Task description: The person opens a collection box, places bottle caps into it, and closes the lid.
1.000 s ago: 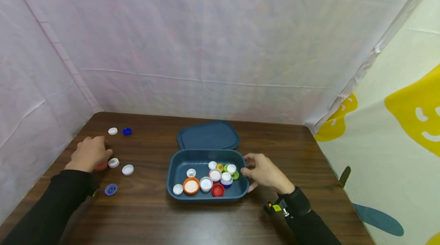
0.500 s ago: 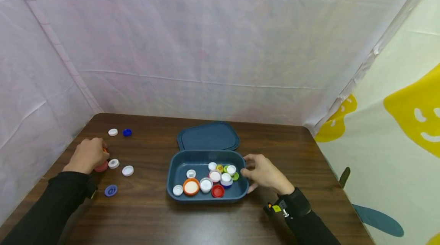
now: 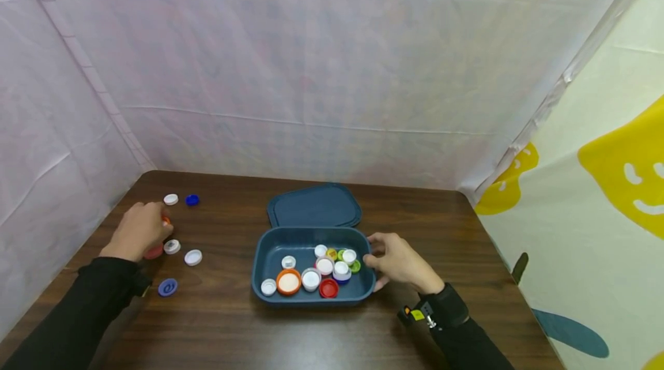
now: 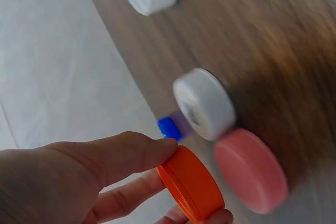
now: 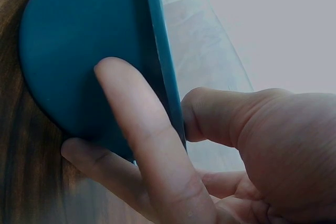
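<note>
On the left of the table my left hand [image 3: 137, 230] pinches an orange bottle cap [image 4: 194, 184] between thumb and fingers. Close by lie a pinkish-red cap [image 4: 251, 170] and a white cap [image 4: 205, 103], both on the tabletop. My right hand [image 3: 399, 260] grips the right end of a dark blue box [image 3: 267, 266], thumb at the rim and fingers against the outer wall [image 5: 79, 51]. Inside the box sit several caps, among them an orange-rimmed one [image 3: 288, 282], a red one [image 3: 329, 287] and green ones partly covered by white ones.
A blue lid [image 3: 313, 206] lies behind the box. Other loose caps on the left are white [image 3: 170, 199], dark blue [image 3: 192, 200], white [image 3: 193, 257] and purple-blue [image 3: 168, 287]. White cloth [image 3: 311, 70] hangs behind the table [image 3: 228, 329].
My left hand has shifted slightly right and away from me, with the orange cap now showing at its fingertips. The right hand and the box have stayed in place.
</note>
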Action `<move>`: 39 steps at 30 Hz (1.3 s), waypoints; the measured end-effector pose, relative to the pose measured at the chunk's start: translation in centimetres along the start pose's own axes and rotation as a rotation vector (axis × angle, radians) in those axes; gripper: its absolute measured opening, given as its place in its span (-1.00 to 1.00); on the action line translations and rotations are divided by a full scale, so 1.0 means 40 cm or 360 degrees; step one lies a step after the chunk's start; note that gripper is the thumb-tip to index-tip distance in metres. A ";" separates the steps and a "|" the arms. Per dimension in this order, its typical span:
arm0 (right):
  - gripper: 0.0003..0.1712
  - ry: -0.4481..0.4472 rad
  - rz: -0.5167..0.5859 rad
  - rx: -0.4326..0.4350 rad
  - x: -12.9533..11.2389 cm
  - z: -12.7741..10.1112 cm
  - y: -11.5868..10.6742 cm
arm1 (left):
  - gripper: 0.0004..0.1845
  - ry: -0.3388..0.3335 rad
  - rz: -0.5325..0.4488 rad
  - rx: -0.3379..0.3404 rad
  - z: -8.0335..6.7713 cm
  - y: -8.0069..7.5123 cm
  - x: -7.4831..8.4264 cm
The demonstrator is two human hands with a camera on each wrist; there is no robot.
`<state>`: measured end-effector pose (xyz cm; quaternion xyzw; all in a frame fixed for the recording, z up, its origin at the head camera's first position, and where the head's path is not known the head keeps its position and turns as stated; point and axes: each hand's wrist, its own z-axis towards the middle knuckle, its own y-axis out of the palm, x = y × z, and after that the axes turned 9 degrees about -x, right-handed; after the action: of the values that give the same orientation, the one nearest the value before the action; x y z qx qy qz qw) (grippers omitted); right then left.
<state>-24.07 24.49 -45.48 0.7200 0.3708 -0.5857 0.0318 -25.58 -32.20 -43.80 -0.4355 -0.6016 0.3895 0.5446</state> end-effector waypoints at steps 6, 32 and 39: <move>-0.40 0.0001 0.0006 -0.0002 0.001 0.000 -0.003 | -0.65 0.0104 -0.0006 0.0055 -0.006 -0.004 0.047; -0.38 0.0011 0.0019 -0.0017 0.000 0.001 0.000 | -0.67 0.0545 -0.0096 0.0033 -0.051 0.052 0.439; -0.32 -0.0025 0.0006 -0.0032 -0.001 -0.002 -0.001 | -0.68 0.0609 -0.0088 -0.0159 -0.084 0.089 0.527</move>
<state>-24.04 24.52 -45.40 0.7158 0.3751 -0.5874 0.0429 -22.48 -11.11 -40.14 -0.5114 -0.5176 0.2542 0.6372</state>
